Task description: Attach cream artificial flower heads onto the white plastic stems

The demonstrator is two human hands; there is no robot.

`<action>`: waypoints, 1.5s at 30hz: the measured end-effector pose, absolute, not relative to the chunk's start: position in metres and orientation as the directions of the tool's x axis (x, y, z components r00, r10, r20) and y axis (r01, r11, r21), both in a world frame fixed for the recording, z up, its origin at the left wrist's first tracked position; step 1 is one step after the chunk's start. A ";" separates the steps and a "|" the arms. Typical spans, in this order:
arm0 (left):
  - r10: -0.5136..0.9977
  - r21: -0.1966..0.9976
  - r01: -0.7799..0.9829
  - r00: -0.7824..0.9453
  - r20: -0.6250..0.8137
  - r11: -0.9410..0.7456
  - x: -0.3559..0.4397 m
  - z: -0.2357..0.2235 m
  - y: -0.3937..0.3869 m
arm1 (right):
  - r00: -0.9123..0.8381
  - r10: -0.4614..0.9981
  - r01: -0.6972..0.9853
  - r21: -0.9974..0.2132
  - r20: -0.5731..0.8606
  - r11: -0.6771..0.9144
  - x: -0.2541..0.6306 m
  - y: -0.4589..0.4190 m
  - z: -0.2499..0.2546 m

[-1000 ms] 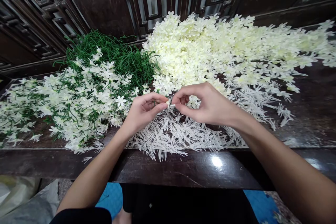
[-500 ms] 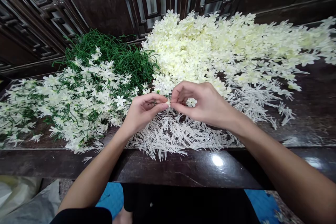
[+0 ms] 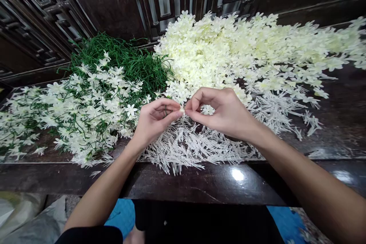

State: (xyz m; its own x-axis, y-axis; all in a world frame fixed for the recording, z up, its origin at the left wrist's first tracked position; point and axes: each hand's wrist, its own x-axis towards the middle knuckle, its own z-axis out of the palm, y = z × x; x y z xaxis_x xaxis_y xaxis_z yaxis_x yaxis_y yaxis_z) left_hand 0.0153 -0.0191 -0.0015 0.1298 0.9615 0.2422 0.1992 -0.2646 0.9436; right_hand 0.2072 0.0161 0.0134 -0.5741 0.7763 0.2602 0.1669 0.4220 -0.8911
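Thumb and forefinger of my left hand (image 3: pixel 158 119) pinch a small pale artificial flower (image 3: pixel 182 110), with a bit of green stem showing inside the palm. My right hand (image 3: pixel 219 111) meets it from the other side, its thumb and fingertips pressed together at the flower; whether they grip a part of it is hidden. Beneath both hands lies a heap of thin white stamen pieces (image 3: pixel 197 146). Cream blossom heads (image 3: pixel 206 53) are piled just behind my right hand. Left of my left hand are white flowers on green stems (image 3: pixel 88 110).
A tangle of green stems (image 3: pixel 114 55) lies at the back left, against the dark carved wooden panel (image 3: pixel 105 4). More white stamens (image 3: pixel 273 112) spread right of my right hand. The dark wooden bench (image 3: pixel 206 183) has its front edge close to my body.
My fingertips have drawn slightly closer together around the small flower, the right hand shifting a little left. The piles look unchanged.
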 end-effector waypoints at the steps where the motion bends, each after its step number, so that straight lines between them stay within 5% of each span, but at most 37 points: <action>1: 0.960 0.944 0.192 0.132 0.245 -0.268 0.015 -0.002 -0.019 | -0.572 0.780 0.158 -0.899 0.254 0.408 0.207 0.016 0.014; 45: 0.925 0.918 0.123 0.081 0.370 -0.378 0.017 -0.007 -0.020 | -0.422 0.845 0.013 -0.930 0.328 0.367 0.200 0.010 0.009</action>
